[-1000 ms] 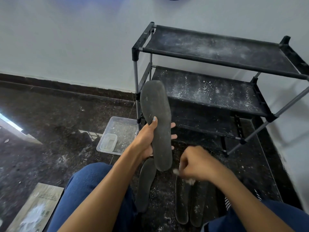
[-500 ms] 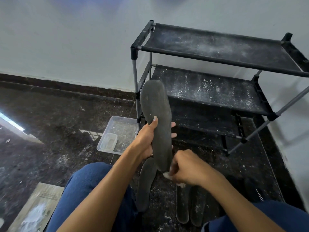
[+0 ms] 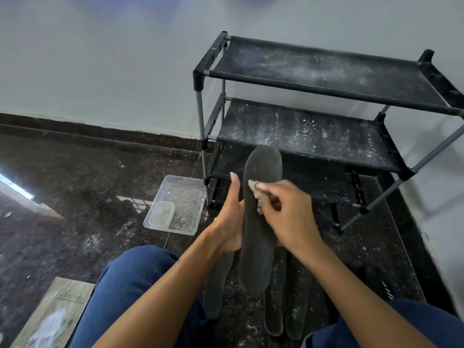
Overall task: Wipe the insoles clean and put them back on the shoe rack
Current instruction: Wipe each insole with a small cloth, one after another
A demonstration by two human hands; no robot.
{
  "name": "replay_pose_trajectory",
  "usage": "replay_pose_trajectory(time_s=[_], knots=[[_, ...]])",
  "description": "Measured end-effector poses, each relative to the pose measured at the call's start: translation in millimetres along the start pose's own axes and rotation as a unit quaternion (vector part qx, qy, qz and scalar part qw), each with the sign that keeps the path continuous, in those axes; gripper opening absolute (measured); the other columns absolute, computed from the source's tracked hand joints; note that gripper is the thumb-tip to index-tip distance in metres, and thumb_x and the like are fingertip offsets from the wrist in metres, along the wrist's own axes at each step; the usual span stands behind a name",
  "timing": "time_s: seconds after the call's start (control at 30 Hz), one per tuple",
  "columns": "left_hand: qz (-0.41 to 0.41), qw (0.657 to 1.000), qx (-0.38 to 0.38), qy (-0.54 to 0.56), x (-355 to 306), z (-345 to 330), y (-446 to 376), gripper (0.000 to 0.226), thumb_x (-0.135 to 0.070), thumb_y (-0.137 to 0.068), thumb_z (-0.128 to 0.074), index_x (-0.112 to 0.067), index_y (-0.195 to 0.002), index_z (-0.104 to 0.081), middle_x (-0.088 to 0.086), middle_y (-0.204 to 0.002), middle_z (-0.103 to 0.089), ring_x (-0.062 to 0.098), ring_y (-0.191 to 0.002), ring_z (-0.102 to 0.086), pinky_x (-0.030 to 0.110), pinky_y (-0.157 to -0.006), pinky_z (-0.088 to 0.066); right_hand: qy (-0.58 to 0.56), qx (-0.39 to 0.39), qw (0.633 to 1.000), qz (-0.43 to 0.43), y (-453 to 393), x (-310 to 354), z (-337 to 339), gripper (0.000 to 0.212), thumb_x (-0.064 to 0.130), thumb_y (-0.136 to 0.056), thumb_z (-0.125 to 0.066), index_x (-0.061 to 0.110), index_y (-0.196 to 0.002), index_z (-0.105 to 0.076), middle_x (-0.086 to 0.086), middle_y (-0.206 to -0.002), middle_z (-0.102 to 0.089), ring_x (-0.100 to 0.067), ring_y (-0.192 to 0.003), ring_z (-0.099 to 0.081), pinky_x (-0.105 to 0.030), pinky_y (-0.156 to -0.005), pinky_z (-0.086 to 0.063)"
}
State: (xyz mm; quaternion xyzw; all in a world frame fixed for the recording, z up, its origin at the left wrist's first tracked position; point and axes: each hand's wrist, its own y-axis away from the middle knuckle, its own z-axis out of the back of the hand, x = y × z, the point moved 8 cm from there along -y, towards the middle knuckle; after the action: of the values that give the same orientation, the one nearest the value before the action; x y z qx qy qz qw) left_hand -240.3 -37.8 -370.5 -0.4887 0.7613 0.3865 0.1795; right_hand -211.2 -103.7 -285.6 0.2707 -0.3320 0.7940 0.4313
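My left hand (image 3: 229, 222) grips a dark grey insole (image 3: 258, 249) upright from behind, thumb up along its left edge. My right hand (image 3: 288, 217) pinches a small beige wipe (image 3: 256, 190) against the upper part of that insole's face. Three more dark insoles lie on the dusty floor between my knees: one on the left (image 3: 214, 292), two side by side on the right (image 3: 275, 310) (image 3: 298, 305). The black shoe rack (image 3: 326, 86) stands just beyond, against the white wall, its shelves speckled with white dust and bare.
A clear plastic tray (image 3: 184, 197) with a smaller clear tub (image 3: 160, 214) inside sits on the floor left of the rack. A flat printed card (image 3: 55, 315) with white powder lies at the lower left. My blue-trousered knees frame the bottom.
My right hand rose with the wipe from the insole's lower end to its upper part. The insole sits lower in view as the camera tilted.
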Motion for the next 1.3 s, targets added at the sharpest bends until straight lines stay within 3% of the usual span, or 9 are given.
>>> replay_pose_trajectory(time_s=[0.23, 0.43, 0.5, 0.67, 0.8, 0.97, 1.1, 1.23, 1.3], knots=[[0.014, 0.997, -0.076, 0.000, -1, 15, -1, 0.109, -0.088, -0.071, -0.001, -0.012, -0.068, -0.078, 0.012, -0.067, -0.069, 0.023, -0.059, -0.065, 0.031, -0.060, -0.053, -0.079, 0.148, 0.981, -0.098, 16, 5, -19, 0.004, 0.015, -0.079, -0.071, 0.013, -0.077, -0.074, -0.004, -0.062, -0.069, -0.015, -0.056, -0.067, -0.025, -0.057, -0.057], [0.079, 0.995, 0.062, 0.003, 16, -13, 4, 0.125, -0.098, -0.048, -0.010, -0.013, -0.123, -0.063, 0.032, -0.130, -0.052, 0.049, -0.118, -0.047, 0.074, -0.096, -0.031, -0.042, -0.047, 0.995, -0.082, -5, -11, 18, 0.026, 0.009, -0.083, -0.065, 0.015, -0.107, -0.070, 0.003, -0.096, -0.067, -0.002, -0.078, -0.063, -0.013, -0.076, -0.052], [0.091, 0.994, 0.051, -0.014, 20, -14, 7, 0.123, -0.097, -0.053, -0.009, -0.012, -0.124, -0.062, 0.030, -0.122, -0.058, 0.047, -0.111, -0.054, 0.070, -0.093, -0.038, -0.014, -0.020, 0.998, -0.050, -3, -4, 10, 0.030, 0.008, -0.084, -0.063, 0.014, -0.113, -0.068, 0.003, -0.099, -0.064, -0.004, -0.083, -0.062, -0.020, -0.082, -0.053], [-0.034, 0.988, -0.098, -0.115, -3, 6, 6, 0.092, -0.074, -0.083, 0.001, -0.012, -0.087, -0.067, 0.010, -0.076, -0.074, 0.015, -0.072, -0.072, 0.025, -0.060, -0.058, 0.035, 0.066, 0.996, 0.038, 17, 21, -18, 0.029, 0.007, -0.086, -0.058, 0.014, -0.113, -0.068, 0.004, -0.099, -0.060, -0.005, -0.091, -0.056, -0.016, -0.083, -0.047], [0.054, 0.996, 0.007, -0.075, 15, -4, 4, 0.113, -0.092, -0.062, -0.004, -0.008, -0.099, -0.071, 0.026, -0.093, -0.064, 0.037, -0.080, -0.065, 0.054, -0.071, -0.056, 0.088, 0.009, 0.996, 0.032, 3, 12, 2, 0.022, 0.007, -0.084, -0.061, 0.009, -0.103, -0.072, 0.000, -0.095, -0.065, -0.007, -0.086, -0.058, -0.013, -0.080, -0.045], [0.121, 0.988, 0.083, -0.057, 31, -13, 2, 0.125, -0.097, -0.052, -0.004, -0.005, -0.111, -0.064, 0.020, -0.091, -0.064, 0.032, -0.073, -0.061, 0.058, -0.079, -0.050, 0.121, -0.077, 0.989, -0.022, -9, -8, 29, 0.020, 0.005, -0.085, -0.061, 0.004, -0.101, -0.071, -0.005, -0.095, -0.065, -0.014, -0.083, -0.061, -0.026, -0.079, -0.052], [0.097, 0.992, 0.029, -0.074, 23, -8, 5, 0.116, -0.092, -0.060, 0.000, -0.008, -0.102, -0.069, 0.025, -0.091, -0.067, 0.037, -0.081, -0.065, 0.052, -0.075, -0.055, 0.098, 0.007, 0.995, -0.014, 2, 1, 3, 0.023, 0.006, -0.083, -0.062, 0.010, -0.104, -0.071, 0.000, -0.097, -0.065, -0.006, -0.082, -0.059, -0.008, -0.077, -0.045], [0.000, 0.985, -0.139, -0.101, 0, 30, -1, 0.105, -0.087, -0.071, 0.000, -0.005, -0.078, -0.066, 0.007, -0.054, -0.063, 0.018, -0.059, -0.062, 0.027, -0.061, -0.051, 0.039, 0.078, 0.994, -0.060, 23, 6, -21, 0.012, 0.010, -0.073, -0.066, 0.015, -0.082, -0.073, 0.001, -0.080, -0.066, -0.012, -0.072, -0.062, -0.030, -0.072, -0.053], [-0.007, 0.990, -0.133, -0.046, -4, 32, -2, 0.111, -0.092, -0.067, -0.008, -0.001, -0.090, -0.068, 0.012, -0.064, -0.067, 0.019, -0.060, -0.066, 0.027, -0.063, -0.054, 0.013, 0.128, 0.988, -0.085, 33, 7, -31, 0.006, 0.012, -0.069, -0.069, 0.016, -0.073, -0.071, 0.002, -0.069, -0.067, -0.012, -0.068, -0.063, -0.032, -0.067, -0.054]])
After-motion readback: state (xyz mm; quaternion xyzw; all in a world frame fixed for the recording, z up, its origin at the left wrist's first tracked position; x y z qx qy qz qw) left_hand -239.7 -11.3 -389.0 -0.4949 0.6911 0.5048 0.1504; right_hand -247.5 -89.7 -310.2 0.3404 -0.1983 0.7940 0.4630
